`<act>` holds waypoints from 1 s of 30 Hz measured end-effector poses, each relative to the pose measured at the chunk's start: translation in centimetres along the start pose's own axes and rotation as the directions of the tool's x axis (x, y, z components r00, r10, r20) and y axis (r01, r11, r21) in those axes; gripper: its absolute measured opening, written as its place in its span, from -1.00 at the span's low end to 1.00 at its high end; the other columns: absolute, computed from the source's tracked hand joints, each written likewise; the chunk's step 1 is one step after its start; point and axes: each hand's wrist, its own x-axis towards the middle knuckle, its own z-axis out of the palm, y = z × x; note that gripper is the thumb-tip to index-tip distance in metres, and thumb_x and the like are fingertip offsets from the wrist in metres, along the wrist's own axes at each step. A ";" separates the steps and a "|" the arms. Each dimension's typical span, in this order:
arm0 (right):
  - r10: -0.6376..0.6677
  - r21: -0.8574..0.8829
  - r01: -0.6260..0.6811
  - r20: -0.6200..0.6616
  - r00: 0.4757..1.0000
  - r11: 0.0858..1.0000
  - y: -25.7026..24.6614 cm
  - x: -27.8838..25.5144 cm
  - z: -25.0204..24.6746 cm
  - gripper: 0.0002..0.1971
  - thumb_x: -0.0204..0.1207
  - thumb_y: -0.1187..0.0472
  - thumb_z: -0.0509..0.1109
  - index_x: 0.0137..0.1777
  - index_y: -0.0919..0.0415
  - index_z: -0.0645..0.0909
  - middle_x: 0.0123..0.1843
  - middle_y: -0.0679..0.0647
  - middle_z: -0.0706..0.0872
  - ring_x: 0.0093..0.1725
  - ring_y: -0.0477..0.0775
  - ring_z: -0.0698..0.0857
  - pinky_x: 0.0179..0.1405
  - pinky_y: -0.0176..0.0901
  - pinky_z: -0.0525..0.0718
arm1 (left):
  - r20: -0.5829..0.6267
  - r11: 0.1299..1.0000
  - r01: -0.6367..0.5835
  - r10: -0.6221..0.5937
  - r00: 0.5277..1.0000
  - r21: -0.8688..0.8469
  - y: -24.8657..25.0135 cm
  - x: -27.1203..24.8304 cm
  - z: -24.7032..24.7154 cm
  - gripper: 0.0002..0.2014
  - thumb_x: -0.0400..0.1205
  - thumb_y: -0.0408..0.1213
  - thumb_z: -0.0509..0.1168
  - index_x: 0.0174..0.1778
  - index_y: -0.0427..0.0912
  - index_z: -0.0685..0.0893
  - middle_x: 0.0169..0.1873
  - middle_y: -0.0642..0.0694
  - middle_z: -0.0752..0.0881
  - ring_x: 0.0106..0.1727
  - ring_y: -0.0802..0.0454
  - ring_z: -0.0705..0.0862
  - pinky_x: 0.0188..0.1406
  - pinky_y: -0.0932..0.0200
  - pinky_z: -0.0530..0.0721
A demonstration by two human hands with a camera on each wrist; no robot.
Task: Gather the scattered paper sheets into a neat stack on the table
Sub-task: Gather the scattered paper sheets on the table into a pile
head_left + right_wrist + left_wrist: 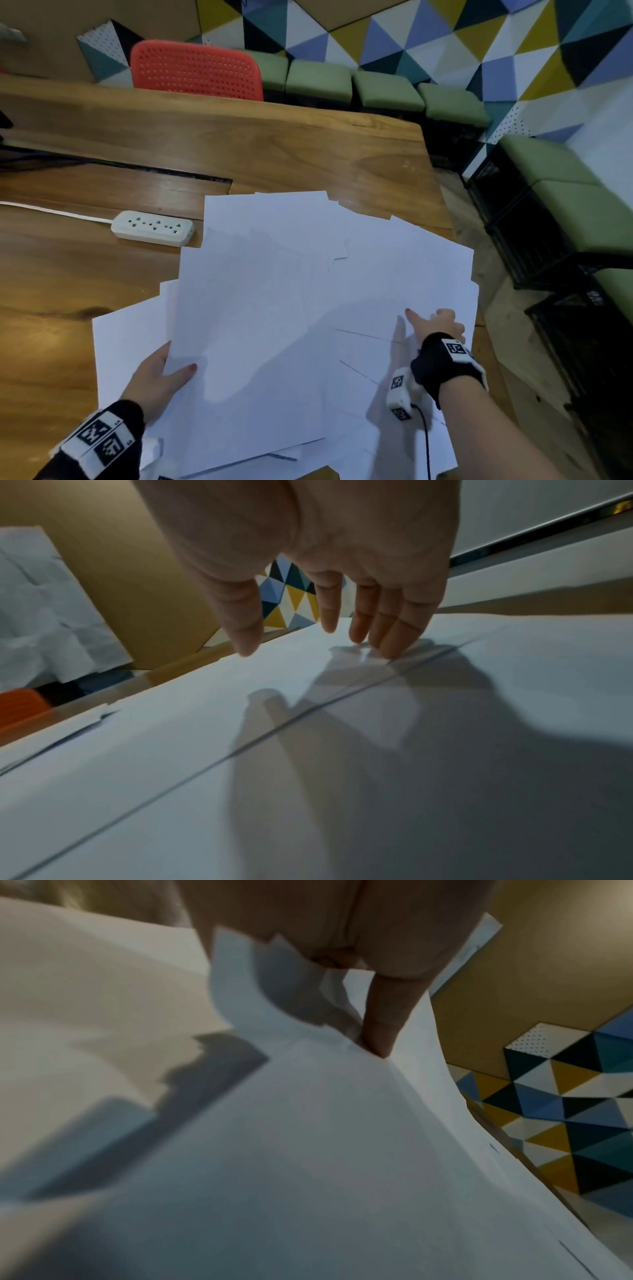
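Observation:
Several white paper sheets lie overlapping and askew across the near right part of the wooden table. My left hand grips a few sheets at their lower left corner, thumb on top, and holds them raised off the rest. In the left wrist view the thumb pinches those sheets. My right hand reaches over the right side of the spread. In the right wrist view its fingers are straight and the tips touch a flat sheet.
A white power strip with its cord lies left of the papers. A red chair stands behind the table. Green stools line the patterned wall, and the table's right edge runs close beside the sheets.

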 end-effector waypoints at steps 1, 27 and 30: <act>0.007 0.012 -0.008 0.025 1.000 1.000 -0.3 0.3 0.1 -0.23 0.32 -0.04 0.51 0.44 0.26 0.28 0.45 0.34 0.31 0.38 0.44 0.41 0.25 0.24 0.52 | -0.006 1.000 0.004 -0.004 1.000 -0.022 -0.1 0.1 0.0 -0.68 0.54 -0.39 0.36 0.23 -0.22 0.62 -0.04 -0.18 0.75 -0.07 -0.11 0.70 -0.24 0.13 0.58; -0.201 0.152 0.136 0.608 0.768 0.979 6.4 -8.5 3.1 -0.59 0.29 -0.15 0.45 -0.41 0.15 0.39 -0.40 0.06 0.47 -0.39 0.03 0.48 -0.32 -0.14 0.40 | 0.185 1.000 -0.004 0.006 0.983 -0.011 1.8 0.5 3.5 -0.64 0.57 -0.42 0.32 0.31 -0.20 0.58 0.05 -0.20 0.75 -0.01 -0.16 0.71 -0.15 0.08 0.63; -0.214 0.208 0.094 0.689 0.692 0.974 5.9 -9.4 3.7 -0.63 0.30 -0.09 0.51 -0.23 0.22 0.53 -0.29 0.05 0.65 -0.26 0.06 0.65 -0.24 -0.13 0.59 | 0.213 0.997 -0.046 0.033 0.976 0.056 2.0 0.0 4.5 -0.60 0.57 -0.37 0.33 0.35 -0.19 0.56 0.15 -0.19 0.72 0.08 -0.15 0.68 -0.03 0.08 0.58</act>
